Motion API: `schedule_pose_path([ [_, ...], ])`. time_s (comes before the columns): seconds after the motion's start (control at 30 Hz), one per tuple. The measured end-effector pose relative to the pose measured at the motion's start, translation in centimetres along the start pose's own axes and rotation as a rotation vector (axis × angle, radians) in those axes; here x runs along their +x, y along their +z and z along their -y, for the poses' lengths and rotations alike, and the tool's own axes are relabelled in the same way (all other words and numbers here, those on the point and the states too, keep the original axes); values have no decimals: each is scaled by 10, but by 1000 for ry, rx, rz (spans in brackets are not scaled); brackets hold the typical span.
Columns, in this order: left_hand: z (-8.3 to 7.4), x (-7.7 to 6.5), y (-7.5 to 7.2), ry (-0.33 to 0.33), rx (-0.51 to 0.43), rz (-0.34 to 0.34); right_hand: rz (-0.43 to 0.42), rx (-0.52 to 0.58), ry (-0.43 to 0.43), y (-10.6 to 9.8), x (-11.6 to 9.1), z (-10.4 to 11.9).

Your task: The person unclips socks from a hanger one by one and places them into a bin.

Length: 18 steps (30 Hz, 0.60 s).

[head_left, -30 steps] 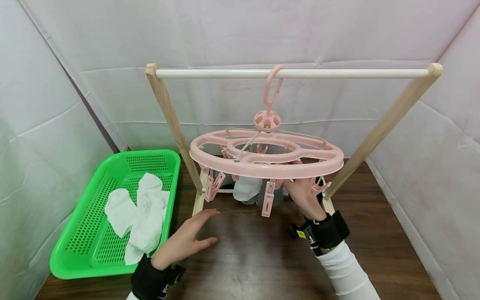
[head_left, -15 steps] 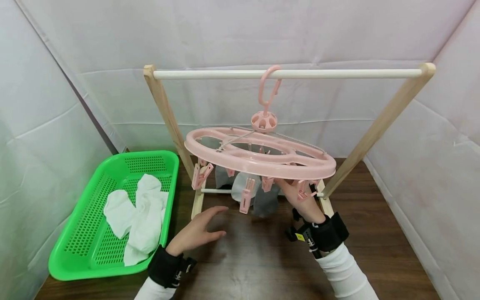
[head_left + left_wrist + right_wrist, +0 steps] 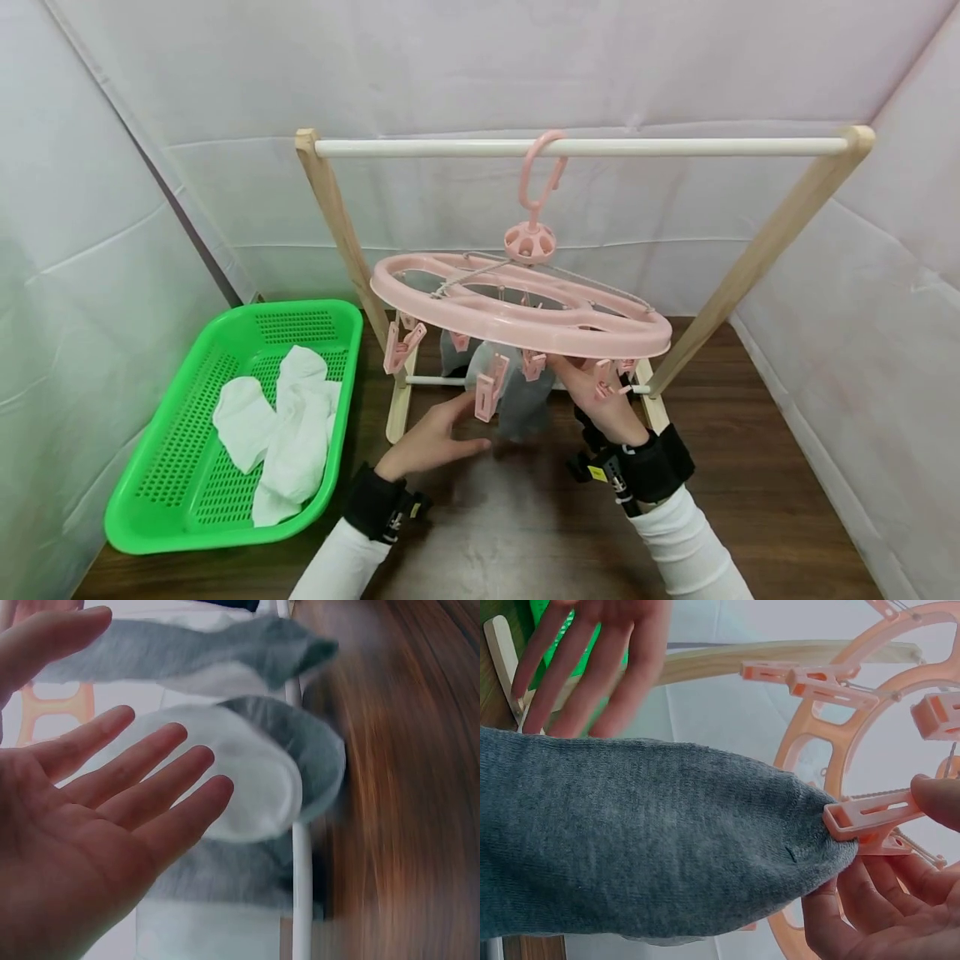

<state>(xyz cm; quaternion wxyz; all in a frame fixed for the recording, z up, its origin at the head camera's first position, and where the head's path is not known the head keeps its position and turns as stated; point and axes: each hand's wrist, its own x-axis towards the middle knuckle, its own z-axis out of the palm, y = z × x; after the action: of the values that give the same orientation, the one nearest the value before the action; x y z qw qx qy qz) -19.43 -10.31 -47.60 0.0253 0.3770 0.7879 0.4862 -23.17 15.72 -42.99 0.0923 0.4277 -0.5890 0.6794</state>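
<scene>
A pink oval clip hanger (image 3: 480, 314) hangs tilted, its right side lower. Under its right part, my right hand (image 3: 596, 404) pinches a pink clip (image 3: 874, 815) between thumb and fingers. That clip bites the toe of a grey sock (image 3: 652, 832), which dangles from it. My left hand (image 3: 435, 437) is spread with fingers straight, palm facing the hanging socks and holding nothing. Its fingertips come close to a front clip (image 3: 486, 396) in the head view. In the left wrist view, a white sock (image 3: 259, 787) and other grey socks hang beyond the fingers.
A white rod (image 3: 675, 147) on a wooden frame (image 3: 772, 242) carries the hanger's hook. At left, a green basket (image 3: 153, 546) holds several white socks (image 3: 292, 450). A lower white bar (image 3: 435, 381) runs behind the socks. Pale cloth walls enclose the table (image 3: 525, 533).
My left hand has moved right and slightly up, toward the hanging socks. The hanger has turned and tilted down to the right. My right hand stays beneath it, barely shifted.
</scene>
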Motion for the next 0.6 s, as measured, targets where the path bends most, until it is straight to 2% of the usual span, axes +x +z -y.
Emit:
schedule_pose_path([
  [0.07, 0, 6, 4, 8, 0, 1, -3, 6, 24, 0, -1, 0],
  [0.1, 0, 9, 5, -3, 2, 3, -25, -34, 63, 8, 4, 15],
  [0.17, -2, 16, 7, -47, -4, 14, -42, -56, 116, 16, 8, 30],
  [0.27, -7, 28, 9, -123, -75, 38, -94, -124, 197, 27, 17, 50],
  [0.33, -8, 36, 11, -149, -132, 44, -106, -145, 226, 30, 19, 56],
  [0.43, -10, 48, 13, -144, -187, 36, -87, -92, 202, 27, 16, 49],
  [0.47, -10, 50, 14, -131, -176, 36, -79, -60, 186, 25, 15, 44],
  [0.53, -10, 53, 15, -109, -134, 31, -38, 44, 115, 11, 4, 11],
  [0.6, -10, 54, 16, -80, -83, 25, -26, 100, 80, 6, 0, -1],
])
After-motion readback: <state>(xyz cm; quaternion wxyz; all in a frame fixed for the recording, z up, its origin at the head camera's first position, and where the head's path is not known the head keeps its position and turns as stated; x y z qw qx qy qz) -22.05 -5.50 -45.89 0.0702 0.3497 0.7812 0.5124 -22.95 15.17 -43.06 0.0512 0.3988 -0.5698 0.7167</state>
